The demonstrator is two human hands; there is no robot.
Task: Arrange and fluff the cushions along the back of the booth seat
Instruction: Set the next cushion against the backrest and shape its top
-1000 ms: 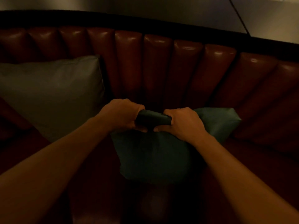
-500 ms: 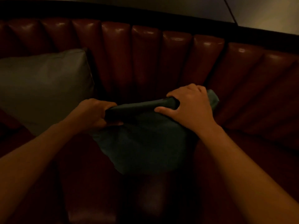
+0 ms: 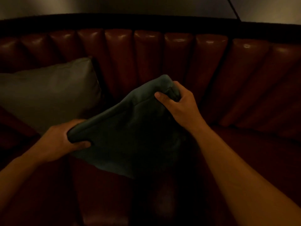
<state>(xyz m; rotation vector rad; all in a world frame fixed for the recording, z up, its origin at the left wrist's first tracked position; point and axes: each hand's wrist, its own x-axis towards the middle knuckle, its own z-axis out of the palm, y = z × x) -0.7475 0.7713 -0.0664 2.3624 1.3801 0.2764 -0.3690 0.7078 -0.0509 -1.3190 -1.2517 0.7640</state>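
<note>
**Teal cushion held off the seat, mid-fluff**

Grey cushion [image 3: 48, 93] leans on the booth backrest [image 3: 146, 54] at left. Left hand [image 3: 60, 141] clenched on the teal cushion [image 3: 130, 132] at its lower-left corner; right hand [image 3: 179, 103] clenched on its raised upper corner. Cushion tilted, limp, above the seat [image 3: 244, 152]. Judgement: shake evenly, level both corners, then stand it upright just beside the grey one.

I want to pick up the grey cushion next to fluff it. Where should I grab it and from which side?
Probably its top edge, from above. The grey cushion leans upright against the booth back, so that edge and its upper right corner are free. Its lower right is hidden behind the teal cushion, which the left hand and right hand hold.
</note>
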